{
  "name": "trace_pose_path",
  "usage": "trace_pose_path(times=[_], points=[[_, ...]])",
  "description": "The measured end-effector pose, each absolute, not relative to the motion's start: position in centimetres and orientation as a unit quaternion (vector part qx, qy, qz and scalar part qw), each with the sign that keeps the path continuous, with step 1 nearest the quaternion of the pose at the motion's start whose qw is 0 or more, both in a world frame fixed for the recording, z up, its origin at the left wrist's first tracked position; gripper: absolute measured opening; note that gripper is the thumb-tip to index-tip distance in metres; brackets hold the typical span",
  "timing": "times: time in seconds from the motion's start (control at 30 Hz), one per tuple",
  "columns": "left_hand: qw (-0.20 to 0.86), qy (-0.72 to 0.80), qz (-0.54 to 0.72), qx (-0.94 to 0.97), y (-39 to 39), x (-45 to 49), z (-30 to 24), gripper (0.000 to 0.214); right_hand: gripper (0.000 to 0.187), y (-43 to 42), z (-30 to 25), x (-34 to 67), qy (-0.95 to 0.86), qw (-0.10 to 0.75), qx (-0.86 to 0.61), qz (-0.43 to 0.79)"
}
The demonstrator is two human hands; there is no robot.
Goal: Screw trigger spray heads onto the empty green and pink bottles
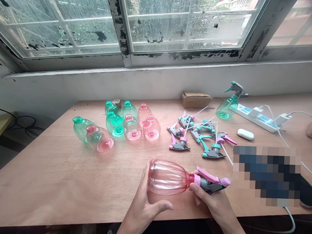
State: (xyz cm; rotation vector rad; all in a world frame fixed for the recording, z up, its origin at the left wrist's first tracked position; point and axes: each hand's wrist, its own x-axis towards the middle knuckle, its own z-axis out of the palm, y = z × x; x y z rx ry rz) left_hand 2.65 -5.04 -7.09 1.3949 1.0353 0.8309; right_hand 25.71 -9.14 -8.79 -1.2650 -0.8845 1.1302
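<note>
A clear pink spray bottle (pixel 169 177) is held on its side above the front of the table, its base to the left. My left hand (pixel 146 202) cups that base, fingers behind it and thumb off the plastic. At the neck, my right hand (pixel 212 197) pinches the pink collar of a grey-and-pink trigger sprayer (pixel 211 182), which sits on the bottle's mouth. Some of the right fingers are hidden behind it. Beyond lie several loose trigger sprayers (pixel 196 132), pink and teal, with white tubes. Several open green bottles (pixel 114 124) and pink bottles (pixel 151 128) are grouped at the back left.
A complete green spray bottle (pixel 228 106) stands at the back right beside a white power strip (pixel 258 117) with plugs and cables. Near it are a small white case (pixel 245 134) and a cardboard box (pixel 196 99). A blurred-out item (pixel 266 175) lies on the right.
</note>
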Motion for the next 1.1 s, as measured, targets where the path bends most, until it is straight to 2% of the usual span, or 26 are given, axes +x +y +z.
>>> trace_pose_path(times=[0.17, 0.23, 0.4, 0.5, 0.67, 0.77, 0.83, 0.87, 0.97, 1.1], points=[[0.551, 0.453, 0.348, 0.608, -4.79, 2.81, -6.68, 0.092, 0.039, -9.12, -8.8, 25.92, -0.373, 0.573, -0.538, 0.493], [0.546, 0.454, 0.35, 0.611, -4.87, 2.86, -6.7, 0.094, 0.039, -9.14, -8.91, 26.04, -0.366, 0.569, -0.541, 0.499], [0.587, 0.441, 0.356, 0.578, -5.08, 2.66, -7.23, 0.118, 0.033, -9.17, -8.83, 26.08, -0.392, 0.559, -0.529, 0.504], [0.604, 0.434, 0.369, 0.558, -4.86, 2.68, -7.34, 0.107, 0.035, -9.18, -8.76, 26.08, -0.393, 0.559, -0.524, 0.509], [0.569, 0.434, 0.364, 0.597, -4.6, 2.9, -7.28, 0.096, 0.039, -9.21, -9.07, 26.32, -0.382, 0.556, -0.532, 0.511], [0.56, 0.438, 0.355, 0.607, -4.82, 2.82, -7.36, 0.11, 0.042, -9.21, -9.05, 26.34, -0.374, 0.56, -0.533, 0.512], [0.573, 0.442, 0.354, 0.592, -4.99, 2.72, -7.39, 0.123, 0.037, -9.19, -8.88, 26.27, -0.383, 0.56, -0.527, 0.512], [0.585, 0.44, 0.358, 0.58, -5.05, 2.67, -7.39, 0.123, 0.035, -9.17, -8.78, 26.23, -0.39, 0.559, -0.523, 0.511], [0.603, 0.429, 0.363, 0.566, -5.05, 2.63, -7.27, 0.108, 0.034, -9.12, -8.69, 26.14, -0.392, 0.559, -0.523, 0.51], [0.555, 0.442, 0.354, 0.61, -4.96, 2.73, -7.08, 0.098, 0.039, -9.1, -9.02, 26.18, -0.373, 0.566, -0.524, 0.516]])
